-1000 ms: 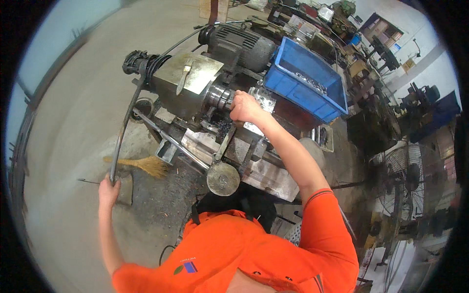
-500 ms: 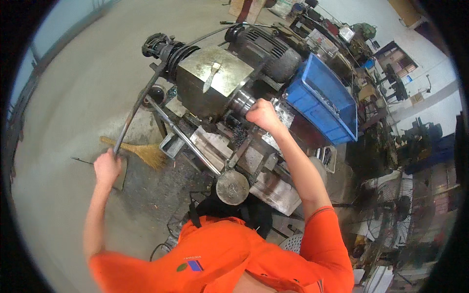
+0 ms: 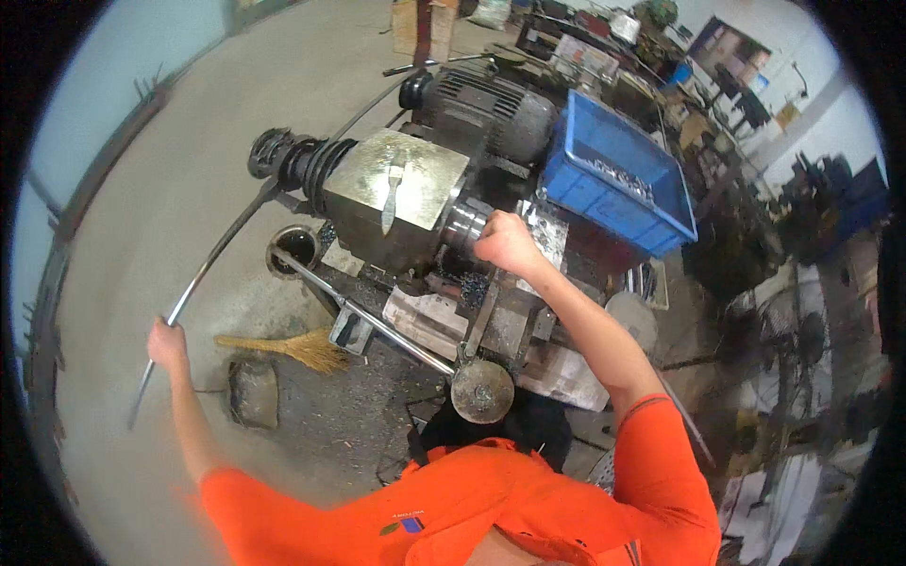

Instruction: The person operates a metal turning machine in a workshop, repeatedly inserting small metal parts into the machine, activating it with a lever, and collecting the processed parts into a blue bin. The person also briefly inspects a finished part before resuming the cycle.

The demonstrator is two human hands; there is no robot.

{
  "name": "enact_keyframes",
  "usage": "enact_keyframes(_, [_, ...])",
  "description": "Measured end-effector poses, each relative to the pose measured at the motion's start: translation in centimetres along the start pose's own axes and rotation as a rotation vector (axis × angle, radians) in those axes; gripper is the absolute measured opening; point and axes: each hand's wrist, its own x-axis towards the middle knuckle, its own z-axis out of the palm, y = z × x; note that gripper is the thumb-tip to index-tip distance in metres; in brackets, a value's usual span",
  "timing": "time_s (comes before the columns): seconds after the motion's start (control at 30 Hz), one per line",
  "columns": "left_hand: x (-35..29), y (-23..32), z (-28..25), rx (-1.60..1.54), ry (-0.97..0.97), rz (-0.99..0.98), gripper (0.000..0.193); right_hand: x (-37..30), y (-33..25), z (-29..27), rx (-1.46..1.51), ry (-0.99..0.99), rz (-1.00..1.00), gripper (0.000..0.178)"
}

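My left hand (image 3: 168, 343), out at the far left, is closed round a long thin metal rod (image 3: 209, 262). The rod curves up to the rear end of a lathe headstock (image 3: 392, 184), and its other end sticks out below my fist, blurred. My right hand (image 3: 510, 243) is closed against the front of the shiny spindle nose (image 3: 464, 226); what its fingers hold is hidden. A brush (image 3: 391, 200) lies on top of the headstock. A long steel lever (image 3: 377, 325) slants in front of the machine toward a round metal disc (image 3: 482, 391).
A blue crate (image 3: 618, 193) with metal pieces stands right of the spindle, beside a motor (image 3: 491, 111). On the floor at left are a straw broom (image 3: 302, 349), a dustpan-like tray (image 3: 254, 394) and a round pot (image 3: 293, 250). Cluttered machinery fills the right side.
My left hand has moved outward to the left along with the rod, whose end now shows below the fist. My right hand stays at the spindle nose. The whole view has shifted slightly.
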Motion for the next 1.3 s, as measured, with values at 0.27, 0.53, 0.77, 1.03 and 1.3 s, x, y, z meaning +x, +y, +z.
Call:
enact_keyframes(0.27, [-9.1,2.9,-5.1,-0.005,-0.137,-0.023,0.023,-1.1,-0.2,0.1,-0.01,0.114,-0.023,0.019])
enact_keyframes(0.53, [-7.7,4.5,-5.7,-0.243,-0.169,0.251,0.029,-5.3,0.8,-2.2,-0.017,0.245,-0.258,0.022])
enact_keyframes(0.77, [-18.2,15.8,6.7,-0.754,-1.119,0.081,0.054,-20.6,7.3,-7.8,0.062,0.473,-0.196,0.023])
enact_keyframes(1.03, [-18.6,20.9,10.0,0.128,-0.678,1.011,0.021,-37.9,15.0,-9.7,0.057,0.377,0.394,0.027])
enact_keyframes(1.3, [-17.0,20.2,4.5,-0.159,-0.701,0.861,0.03,-44.5,21.9,-12.2,-0.357,0.379,0.782,0.05])
